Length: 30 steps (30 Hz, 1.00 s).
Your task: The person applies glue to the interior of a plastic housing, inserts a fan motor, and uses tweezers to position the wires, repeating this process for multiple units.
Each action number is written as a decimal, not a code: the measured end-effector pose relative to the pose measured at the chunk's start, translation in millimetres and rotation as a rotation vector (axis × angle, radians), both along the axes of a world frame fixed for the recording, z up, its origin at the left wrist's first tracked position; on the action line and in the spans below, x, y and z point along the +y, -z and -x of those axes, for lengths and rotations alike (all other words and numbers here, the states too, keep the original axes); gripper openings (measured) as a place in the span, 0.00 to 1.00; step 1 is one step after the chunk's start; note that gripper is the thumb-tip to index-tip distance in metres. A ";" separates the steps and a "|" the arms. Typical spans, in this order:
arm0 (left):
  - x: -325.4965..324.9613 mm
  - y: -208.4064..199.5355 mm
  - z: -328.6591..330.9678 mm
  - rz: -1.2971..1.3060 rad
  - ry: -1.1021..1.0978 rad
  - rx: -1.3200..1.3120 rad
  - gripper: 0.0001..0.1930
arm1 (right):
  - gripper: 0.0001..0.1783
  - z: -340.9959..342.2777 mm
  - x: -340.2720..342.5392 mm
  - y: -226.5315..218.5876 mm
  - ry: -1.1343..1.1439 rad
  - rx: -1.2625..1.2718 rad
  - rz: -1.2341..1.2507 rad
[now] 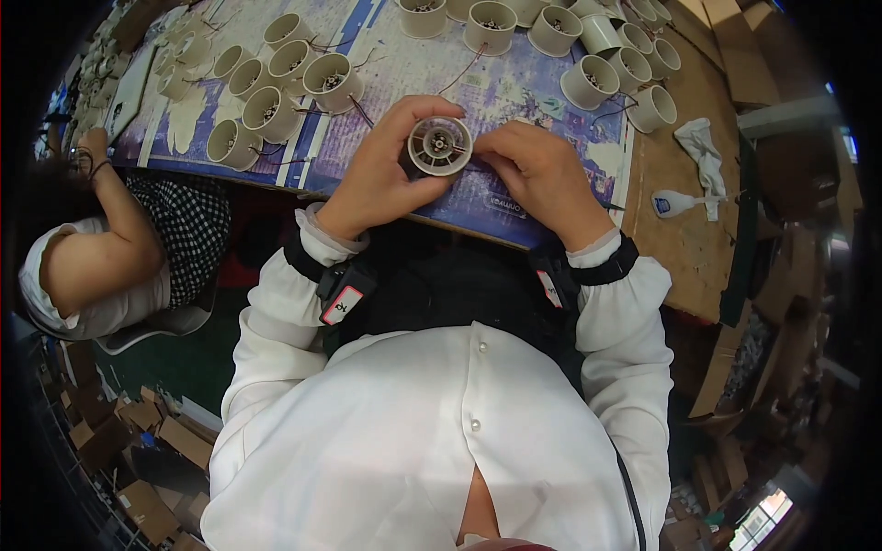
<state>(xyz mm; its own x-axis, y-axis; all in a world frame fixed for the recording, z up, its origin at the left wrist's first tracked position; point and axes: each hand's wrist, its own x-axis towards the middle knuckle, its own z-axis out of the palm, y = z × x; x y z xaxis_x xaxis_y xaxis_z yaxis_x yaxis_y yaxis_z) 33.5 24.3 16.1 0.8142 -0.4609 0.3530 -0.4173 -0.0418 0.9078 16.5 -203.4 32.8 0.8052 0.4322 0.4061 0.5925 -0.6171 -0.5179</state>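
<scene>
My left hand (390, 170) is wrapped around a round cream-coloured housing (440, 147), its open end facing up over the table's front edge. Inside the housing I see a ring of metal parts around a hub, like a small motor. Close by its right side is my right hand (537, 170), thumb and forefinger pinched together. What those fingertips hold, perhaps a thin wire, is too small to make out. Similar cream cups with metal parts and thin dark wires stand beyond my hands, such as one cup (332, 83) at the left and another (589, 83) at the right.
The worktable (404, 69) has a worn blue and white printed cover. On its brown right part lie a white squeeze bottle (673, 203) and a crumpled white cloth (701, 151). A co-worker's arm (129, 220) is at the left. Cardboard boxes (147, 510) stand on the floor.
</scene>
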 end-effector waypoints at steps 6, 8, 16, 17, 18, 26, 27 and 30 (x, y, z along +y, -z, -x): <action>-1.7 1.8 -2.1 -0.093 -0.020 -0.139 0.30 | 0.08 0.8 0.7 -1.1 0.078 -0.021 0.065; -2.1 0.9 -2.2 -0.082 -0.034 -0.175 0.30 | 0.08 0.0 0.2 -0.2 0.073 -0.024 0.068; -1.3 3.1 -1.9 0.046 0.005 0.042 0.30 | 0.08 -2.3 -0.9 -0.3 0.053 -0.033 0.065; -1.7 2.8 -1.6 0.047 0.005 0.041 0.30 | 0.09 -2.4 -1.2 -0.3 0.049 -0.029 0.060; -2.4 2.1 -0.9 0.046 -0.008 0.048 0.30 | 0.09 -2.6 -1.3 -0.3 0.045 -0.025 0.055; -1.1 0.5 -1.4 -0.002 -0.016 0.137 0.33 | 0.14 3.6 7.5 -16.1 0.045 0.011 -0.063; -1.5 0.0 -1.0 0.015 -0.014 0.165 0.33 | 0.14 2.8 7.8 -15.0 0.046 0.010 -0.062; -2.1 -0.5 -1.2 0.031 -0.007 0.193 0.33 | 0.13 -1.4 7.1 -6.3 0.025 -0.114 0.048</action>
